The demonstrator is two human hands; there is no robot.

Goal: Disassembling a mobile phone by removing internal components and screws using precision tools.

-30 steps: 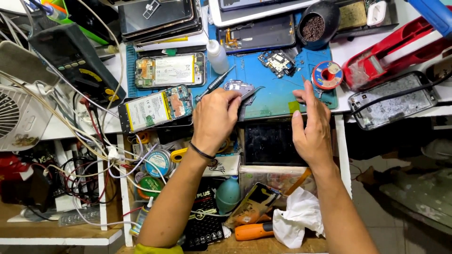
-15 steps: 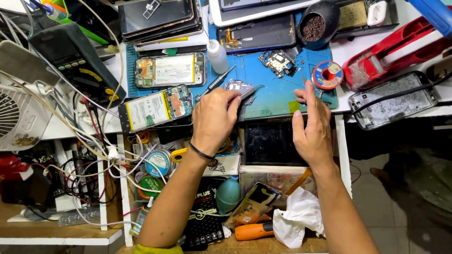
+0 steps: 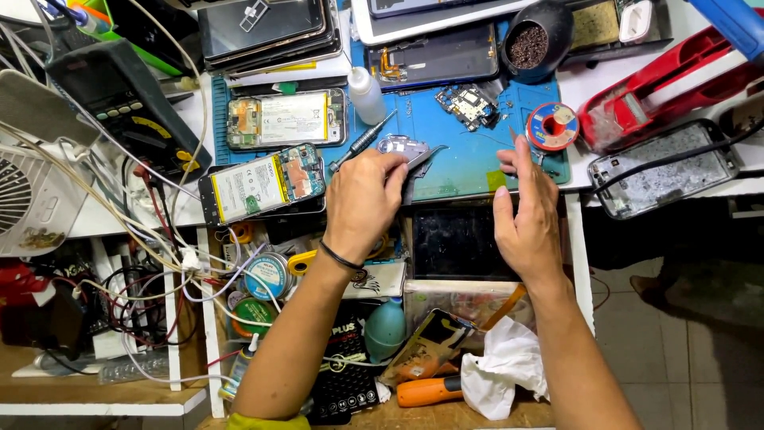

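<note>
At the near edge of the view, below the tabletop, an open drawer holds clutter: an orange-handled tool [image 3: 430, 391], a crumpled white tissue [image 3: 504, 368] and a teal bulb-shaped blower [image 3: 385, 329]. None of it is touched.

Just above, both forearms reach up to the blue work mat [image 3: 461, 163]. The left hand [image 3: 362, 201] is curled, its fingertips pinching a small silvery metal part [image 3: 404, 146] together with what looks like a pair of tweezers [image 3: 426, 154]; the part sits at the front of the mat, just right of the opened phone with its battery showing [image 3: 263, 181]. The right hand [image 3: 527, 207] hovers beside it with fingers loosely spread and slightly bent, holding nothing, its fingertips near the mat's right front corner.

To handle so small a piece well, I would judge that the left wrist should rest on the tabletop's edge for steadiness, the pinch kept light so the thin metal does not bend, and the free hand brought close to brace or catch the part.

Farther back lie a screwdriver [image 3: 362, 141], a small circuit board [image 3: 466, 103], a red solder reel [image 3: 552, 126], a second opened phone [image 3: 286, 119], and a white dropper bottle [image 3: 366, 94].
</note>
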